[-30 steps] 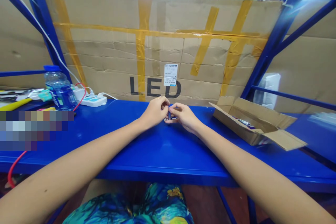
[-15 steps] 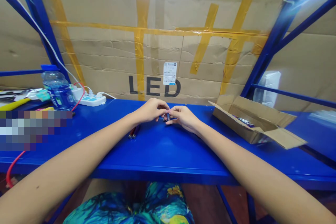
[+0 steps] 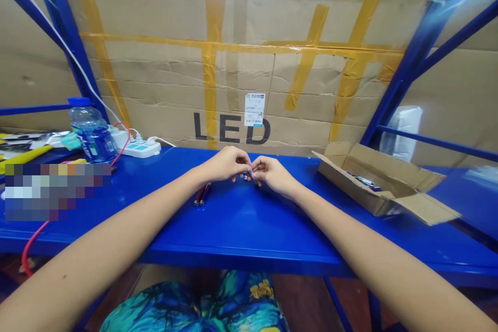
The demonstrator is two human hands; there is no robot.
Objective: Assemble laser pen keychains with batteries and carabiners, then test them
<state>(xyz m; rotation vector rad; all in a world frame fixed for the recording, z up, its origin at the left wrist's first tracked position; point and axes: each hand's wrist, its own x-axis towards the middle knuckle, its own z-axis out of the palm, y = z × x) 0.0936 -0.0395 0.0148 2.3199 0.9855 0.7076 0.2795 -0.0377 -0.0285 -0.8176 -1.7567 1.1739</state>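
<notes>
My left hand (image 3: 226, 164) and my right hand (image 3: 273, 173) meet over the middle of the blue tabletop, fingertips almost touching. Thumb and fingers of both are pinched together around a small slim piece (image 3: 255, 180), dark with a shiny part; the fingers cover most of it, so its kind does not show. Two slim dark red sticks with metal ends (image 3: 202, 195) lie side by side on the table, below my left wrist. An open cardboard box (image 3: 346, 185) stands to the right of my right hand, with a few slim dark, shiny pieces inside.
A blue-capped bottle (image 3: 93, 135) and a white power strip (image 3: 142, 149) with cables stand at the back left. A tall cardboard sheet (image 3: 171, 78) marked LED closes off the back, between blue rack posts. The table's front edge (image 3: 241, 262) runs near my lap.
The slim piece has turned between my fingertips, and less of it shows by my right hand. Both hands stay at nearly the same place; the whole view has shifted slightly.
</notes>
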